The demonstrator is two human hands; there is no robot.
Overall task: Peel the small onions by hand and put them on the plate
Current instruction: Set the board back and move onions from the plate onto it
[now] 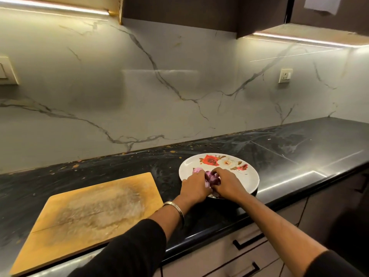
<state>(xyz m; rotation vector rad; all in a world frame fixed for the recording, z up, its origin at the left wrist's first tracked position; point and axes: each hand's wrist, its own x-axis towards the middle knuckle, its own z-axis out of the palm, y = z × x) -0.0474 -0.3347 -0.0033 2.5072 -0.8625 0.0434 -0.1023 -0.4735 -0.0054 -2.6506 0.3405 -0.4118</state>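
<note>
Black sleeves are covering both forearms at the near edge of the view, and a thin metal bangle [175, 206] is sitting on the left wrist. Below them, drawer fronts with dark handles [248, 241] are running under the front edge of the tabletop [299, 154], which is dark and glossy with pale streaks.

On the left, a wooden cutting board [87, 218] is lying flat, its near corner reaching almost over the front edge of the tabletop. Between the board and the plate a narrow strip of bare tabletop is showing.

Both hands are meeting over the near part of a white plate [247, 182] with a red rose pattern. The left hand [194, 186] and the right hand [225, 181] are curling their fingers around one small purple onion [212, 177], so each grip is narrow and is holding this onion between them. Just beside the left hand, on the plate, a paler pink onion [197, 170] is resting. The near rim of the plate is lying close to the front edge of the tabletop.

To the right of the plate, the tabletop is stretching wide and bare toward the corner. Behind, a marble-pattern wall [159, 86] is rising, with a white socket [285, 75] on the right and dark cabinets [179, 13] above.
</note>
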